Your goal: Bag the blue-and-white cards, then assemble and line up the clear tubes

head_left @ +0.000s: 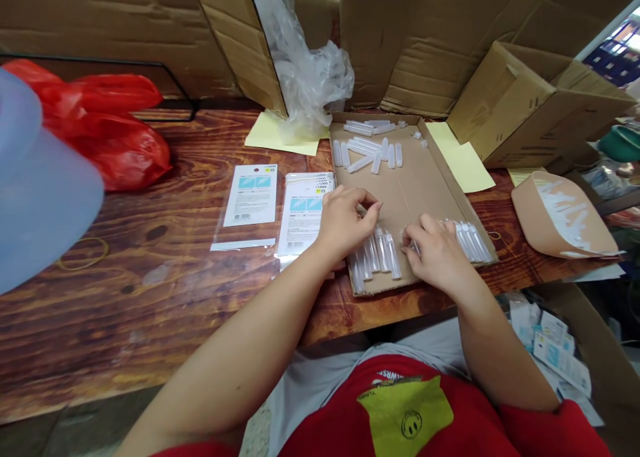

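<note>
A shallow cardboard tray [425, 184] lies in front of me, with clear plastic tubes in it. My left hand [347, 220] hovers over the tray's left side, thumb and forefinger pinched together; whatever is between them is too small to make out. Just below it is a row of clear tubes [383, 254]. My right hand [437, 254] is over the near right part, fingers curled in, with a bit of something translucent at the fingertips. Another row of clear tubes [470, 240] lies beside it, partly hidden by the hand. Loose frosted tubes [367, 147] lie at the tray's far end.
Left of the tray are a stack of printed cards in clear sleeves [300, 220] and a single sleeved card [251, 197]. A red plastic bag [120, 144] and a bluish plastic container [45, 184] stand further left. To the right are a cardboard box [525, 117] and a tan bin [535, 210].
</note>
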Available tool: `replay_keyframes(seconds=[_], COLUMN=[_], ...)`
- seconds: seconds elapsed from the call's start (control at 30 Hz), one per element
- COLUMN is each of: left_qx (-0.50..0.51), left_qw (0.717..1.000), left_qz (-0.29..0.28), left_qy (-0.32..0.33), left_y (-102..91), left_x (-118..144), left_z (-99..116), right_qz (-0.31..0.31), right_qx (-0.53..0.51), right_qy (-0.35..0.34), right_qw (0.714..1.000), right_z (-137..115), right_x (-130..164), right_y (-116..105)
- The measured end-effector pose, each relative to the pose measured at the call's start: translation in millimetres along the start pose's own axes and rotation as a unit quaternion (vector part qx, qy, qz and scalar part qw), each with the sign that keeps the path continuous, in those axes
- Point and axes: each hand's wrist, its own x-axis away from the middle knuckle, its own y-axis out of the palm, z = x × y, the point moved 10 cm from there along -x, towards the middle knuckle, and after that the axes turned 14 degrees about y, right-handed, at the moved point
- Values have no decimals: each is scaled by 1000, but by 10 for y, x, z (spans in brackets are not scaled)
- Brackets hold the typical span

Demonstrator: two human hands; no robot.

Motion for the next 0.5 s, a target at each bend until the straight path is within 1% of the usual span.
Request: replay_keyframes(seconds=[0.07,0.17,0.3,0.5], left_qx=[4,9,6,-1], left_qw=[1000,1000,999,997], left_qz=[1,7,13,14], left_qy=[-8,-23,-40,-75], left_y=[-4,-20,-35,-39], left_x=[-3,-4,-1,20], left_z=[-16,-41,-83,-174], right_qz=[-35,-61,-74,-81], right_qx=[-4,-20,1,63], right_qy=[10,36,63,76], right_qw=[999,997,995,992], right_z=[-21,-61,-156,-298], right_x=[-7,-14,-30,-90], right_y=[39,54,43,51])
